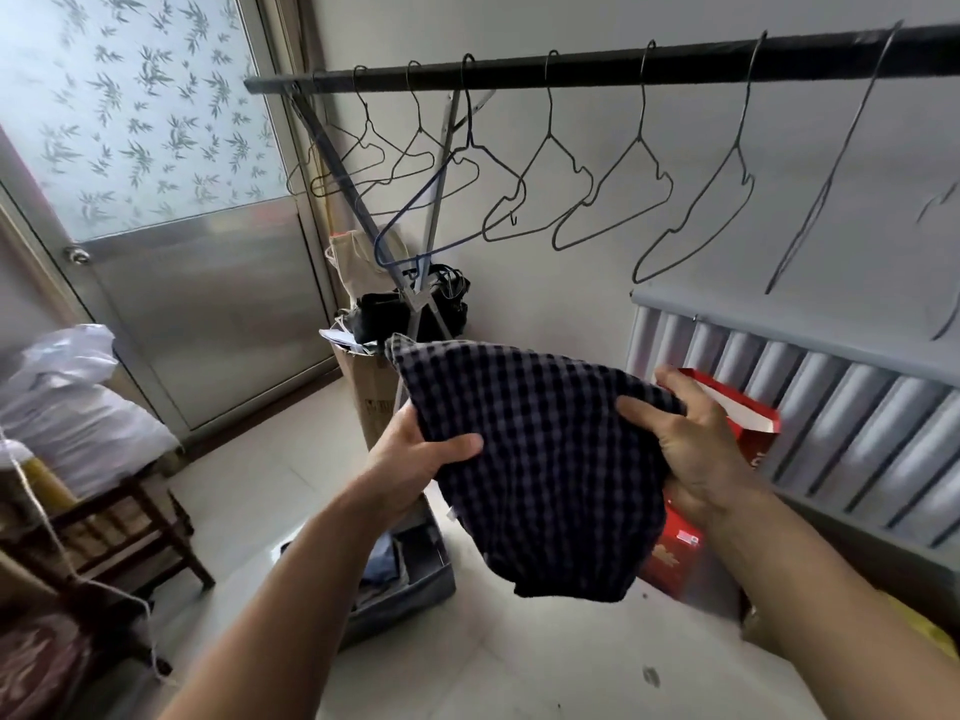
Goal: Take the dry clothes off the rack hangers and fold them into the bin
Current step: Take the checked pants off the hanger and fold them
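A dark blue and black checked cloth garment (pixel 540 459) hangs in the air in front of the person, held up between both hands below the black metal rack bar (pixel 597 70). The left hand (pixel 415 459) grips the garment's left edge, thumb lying across the front of the fabric and the fingers hidden behind it. The right hand (pixel 696 449) pinches the right edge, thumb pressed on the front and fingers curled round the back. The top of the cloth stretches between the two hands and its lower part sags down in loose folds. Along the bar hang thin bare wire hangers (pixel 613 200), all tilted, none carrying clothes. On the pale tiled floor (pixel 519 657), below the left forearm, stands a grey fabric bin (pixel 415 595) with folded clothes inside, partly hidden by the arm and the garment. A red cardboard box (pixel 727 413) sits behind the right hand, against a grey ribbed panel (pixel 831 423). A frosted glass door with a leaf pattern (pixel 156 122) fills the left, with a dark wooden chair (pixel 130 537) near it.
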{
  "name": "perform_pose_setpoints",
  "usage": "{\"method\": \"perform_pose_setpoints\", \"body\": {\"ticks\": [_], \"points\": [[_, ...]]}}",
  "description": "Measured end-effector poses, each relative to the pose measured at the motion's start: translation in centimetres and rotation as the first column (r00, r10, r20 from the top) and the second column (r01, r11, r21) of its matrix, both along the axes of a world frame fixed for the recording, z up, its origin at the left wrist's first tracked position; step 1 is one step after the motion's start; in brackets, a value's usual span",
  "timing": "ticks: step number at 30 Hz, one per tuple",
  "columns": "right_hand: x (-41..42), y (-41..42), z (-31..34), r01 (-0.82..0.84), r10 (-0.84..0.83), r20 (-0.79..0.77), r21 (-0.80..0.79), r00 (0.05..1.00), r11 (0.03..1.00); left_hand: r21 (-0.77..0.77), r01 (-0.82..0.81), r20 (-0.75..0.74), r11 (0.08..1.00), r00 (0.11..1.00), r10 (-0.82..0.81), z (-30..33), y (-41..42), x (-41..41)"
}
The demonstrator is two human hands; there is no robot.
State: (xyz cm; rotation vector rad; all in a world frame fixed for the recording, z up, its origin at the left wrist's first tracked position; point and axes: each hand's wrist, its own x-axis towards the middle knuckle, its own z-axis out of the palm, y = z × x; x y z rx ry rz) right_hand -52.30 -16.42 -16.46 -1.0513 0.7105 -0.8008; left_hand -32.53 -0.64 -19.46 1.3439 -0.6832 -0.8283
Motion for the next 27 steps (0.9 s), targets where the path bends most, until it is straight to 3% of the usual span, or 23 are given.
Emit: {"method": "perform_pose_setpoints", "body": {"ticks": [5,7,9,11,14,16,19,21,23,25,27], "points": [[0.6,-0.9,-0.6,0.084,-0.174,-0.284,-0.303,0.943,0.949,0.027,-0.352,0.07,0.935,0.934,0.35,0.4,0.2,-0.8],[1.4,-0.7,-1.0,0.1,-0.211,-0.31,-0.336,0.927,0.936,0.005,-0.426,0.081,0.905,0.902,0.425,0.1,0.4,-0.8],[2.1,-0.1,-1.0,0.049,-0.138,-0.317,-0.274,0.938,0.961,-0.047,-0.435,0.064,0.899,0.897,0.438,0.0,0.4,-1.0],[2.7,0.1,-1.0,-0.103,0.053,-0.274,-0.174,0.96,0.979,-0.109,-0.456,-0.004,0.883,0.889,0.458,0.1,0.5,-0.6],[3.9,0.5,-1.0,-0.393,0.325,-0.309,-0.192,0.894,0.899,-0.137,-0.506,-0.18,0.852,0.858,0.481,0.2,0.8,1.3],[5.0,0.8,-1.1,-0.465,0.339,-0.425,-0.239,0.839,0.852,-0.115,-0.509,-0.227,0.853,0.85,0.476,0.1,1.0,2.8],[8.0,1.5,-1.2,-0.427,0.173,-0.536,-0.396,0.826,0.813,-0.129,-0.41,-0.22,0.903,0.9,0.377,0.6,2.0,6.1],[10.4,1.7,-1.0,-0.419,0.072,-0.571,-0.503,0.817,0.756,-0.109,-0.28,-0.095,0.954,0.958,0.27,0.7,2.9,9.0],[12.1,1.8,-0.4,-0.413,0.04,-0.567,-0.55,0.823,0.726,0.019,-0.232,0.203,0.973,0.953,0.224,0.8,3.6,11.3],[14.3,1.8,-0.1,-0.39,0.012,-0.545,-0.585,0.839,0.711,0.114,-0.288,0.466,0.951,0.861,0.205,0.7,4.2,13.8],[16.2,1.9,0.1,-0.395,0.005,-0.54,-0.609,0.841,0.688,0.129,-0.377,0.604,0.917,0.764,0.229,0.7,4.7,16.1]]}}
